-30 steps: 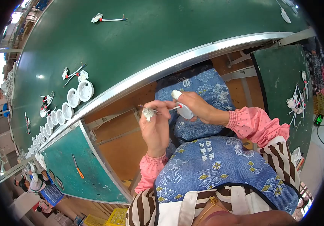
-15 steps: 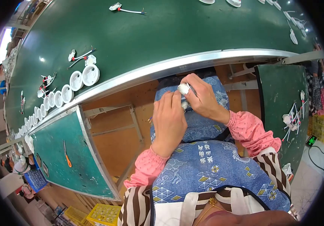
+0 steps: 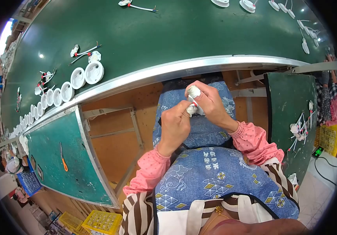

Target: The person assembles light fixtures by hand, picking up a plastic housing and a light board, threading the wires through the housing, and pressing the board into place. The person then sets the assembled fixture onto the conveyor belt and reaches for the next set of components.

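Just above the blue patterned apron (image 3: 215,168), the left hand (image 3: 176,123) and right hand (image 3: 208,103) meet, their fingers closed together on a small white part with a red band (image 3: 194,104); beyond, shallow round white plastic cups (image 3: 94,72) line the metal edge of the green surface (image 3: 156,39), their open insides showing small holes; farther left sits a yellow plastic crate (image 3: 102,222), its pale contents too small to tell.

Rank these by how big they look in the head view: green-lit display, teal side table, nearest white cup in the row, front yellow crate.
Teal side table
Front yellow crate
Nearest white cup
Green-lit display
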Action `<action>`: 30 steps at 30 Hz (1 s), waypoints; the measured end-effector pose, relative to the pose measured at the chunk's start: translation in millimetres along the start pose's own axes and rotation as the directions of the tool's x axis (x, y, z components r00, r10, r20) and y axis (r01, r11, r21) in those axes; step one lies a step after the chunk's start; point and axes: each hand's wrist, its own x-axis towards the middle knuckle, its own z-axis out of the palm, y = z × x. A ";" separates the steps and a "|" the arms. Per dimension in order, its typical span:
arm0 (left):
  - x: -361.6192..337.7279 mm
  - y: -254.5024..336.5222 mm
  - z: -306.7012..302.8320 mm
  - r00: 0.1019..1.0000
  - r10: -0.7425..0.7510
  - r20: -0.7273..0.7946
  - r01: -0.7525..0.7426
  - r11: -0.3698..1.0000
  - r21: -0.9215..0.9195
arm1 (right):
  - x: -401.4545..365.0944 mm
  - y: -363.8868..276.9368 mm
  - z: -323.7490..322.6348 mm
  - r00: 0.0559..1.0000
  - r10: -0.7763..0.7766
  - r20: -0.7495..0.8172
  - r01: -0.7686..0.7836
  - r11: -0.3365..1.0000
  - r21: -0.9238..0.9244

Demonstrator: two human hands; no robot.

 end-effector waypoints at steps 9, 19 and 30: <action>-0.5 -2.5 -1.8 0.998 0.018 0.060 -0.021 0.999 0.049 | 2.6 7.0 -1.4 0.999 0.022 -0.038 -0.024 0.997 -0.067; -8.3 9.1 -0.8 0.990 0.141 -0.030 -0.130 0.961 0.244 | -0.5 -6.3 -17.5 0.970 0.082 0.230 -0.121 0.980 0.158; -15.4 15.9 -17.8 0.993 0.108 0.048 -0.116 0.969 0.217 | -1.2 -10.7 -37.0 0.848 0.229 0.477 -0.410 0.855 0.318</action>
